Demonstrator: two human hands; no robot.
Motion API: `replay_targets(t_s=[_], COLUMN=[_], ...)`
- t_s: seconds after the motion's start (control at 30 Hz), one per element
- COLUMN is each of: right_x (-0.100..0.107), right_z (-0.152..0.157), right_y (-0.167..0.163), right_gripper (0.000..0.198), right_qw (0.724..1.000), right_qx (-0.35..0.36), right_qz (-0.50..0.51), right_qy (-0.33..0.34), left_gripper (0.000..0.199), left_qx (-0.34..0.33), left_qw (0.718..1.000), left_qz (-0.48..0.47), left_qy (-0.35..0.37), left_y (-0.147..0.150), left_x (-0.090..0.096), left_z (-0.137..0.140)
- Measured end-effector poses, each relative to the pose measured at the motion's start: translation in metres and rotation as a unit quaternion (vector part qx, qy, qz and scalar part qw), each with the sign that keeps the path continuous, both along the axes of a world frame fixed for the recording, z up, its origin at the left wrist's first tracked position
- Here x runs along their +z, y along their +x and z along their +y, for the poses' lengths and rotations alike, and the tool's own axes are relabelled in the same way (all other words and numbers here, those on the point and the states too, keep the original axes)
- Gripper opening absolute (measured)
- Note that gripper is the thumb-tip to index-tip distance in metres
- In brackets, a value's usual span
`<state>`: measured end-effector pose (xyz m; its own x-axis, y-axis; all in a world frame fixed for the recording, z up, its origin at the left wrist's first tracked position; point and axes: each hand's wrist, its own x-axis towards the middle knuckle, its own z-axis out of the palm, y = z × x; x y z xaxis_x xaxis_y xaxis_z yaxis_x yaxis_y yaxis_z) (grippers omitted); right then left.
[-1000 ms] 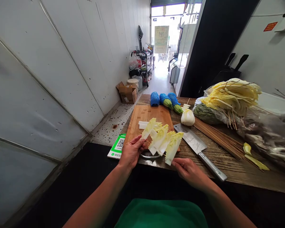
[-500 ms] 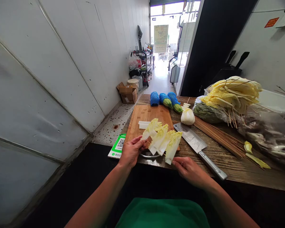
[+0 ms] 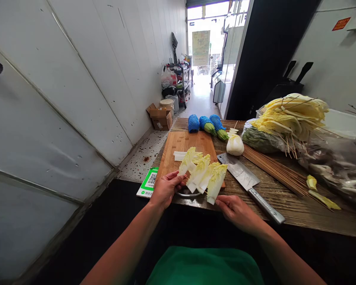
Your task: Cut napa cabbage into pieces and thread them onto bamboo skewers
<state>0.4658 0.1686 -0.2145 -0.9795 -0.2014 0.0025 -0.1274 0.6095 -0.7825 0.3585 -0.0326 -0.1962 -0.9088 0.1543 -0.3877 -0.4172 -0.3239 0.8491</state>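
Pieces of napa cabbage leaf point(image 3: 200, 174), pale at the stem and yellow-green at the frilled edge, hang in a row on a thin skewer above the near end of a wooden cutting board point(image 3: 172, 148). My left hand point(image 3: 167, 189) is closed on the skewer's left end, beside the first leaf. At the other side, my right hand point(image 3: 233, 206) pinches the white base of the rightmost leaf; the skewer's tip there is hidden. White cut strips point(image 3: 180, 156) lie on the board behind the leaves.
Right of the board lies a cleaver point(image 3: 250, 186), its handle near the table edge. Beyond it are bundled bamboo skewers point(image 3: 273, 168), a white cabbage heart point(image 3: 235, 145) and piled skewered leaves point(image 3: 293, 114). Net-wrapped vegetables point(image 3: 207, 125) stand behind; a QR-code sign point(image 3: 148, 182) is at left.
Hands and skewered leaves keep almost the same pose. The surroundings shift slightly in the view as the head moves a little.
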Motion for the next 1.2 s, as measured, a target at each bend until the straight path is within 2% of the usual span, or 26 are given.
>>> replay_targets(t_s=[0.23,0.37,0.7,0.97,1.1,1.2], right_x=[0.005,0.002,-0.001,-0.001,-0.003,-0.005], right_z=[-0.006,-0.007,-0.006,-0.005,-0.005,-0.006], right_y=[0.000,0.000,-0.001,0.000,-0.001,-0.003], right_gripper=[0.032,0.031,0.029,0.028,0.028,0.029], right_qw=[0.999,0.999,0.999,0.999,0.999,0.998], right_qx=[-0.017,-0.023,0.000,0.004,0.002,-0.007], right_qz=[0.024,0.022,0.024,0.006,0.015,0.021], right_qy=[-0.024,-0.025,-0.030,-0.045,-0.052,-0.055], left_gripper=[0.007,0.010,0.013,0.019,0.025,0.029], left_qx=[-0.013,-0.009,-0.009,-0.039,-0.078,-0.081], left_qw=[0.997,0.999,0.997,0.996,0.994,0.993], left_qz=[-0.034,-0.035,0.037,0.037,0.043,0.051], left_qy=[0.069,0.036,-0.070,-0.065,-0.060,-0.063], left_y=[0.001,0.004,0.004,0.001,0.004,0.006], left_x=[0.003,0.004,0.004,0.001,-0.003,-0.005], left_z=[-0.004,-0.002,0.007,0.002,0.005,0.010])
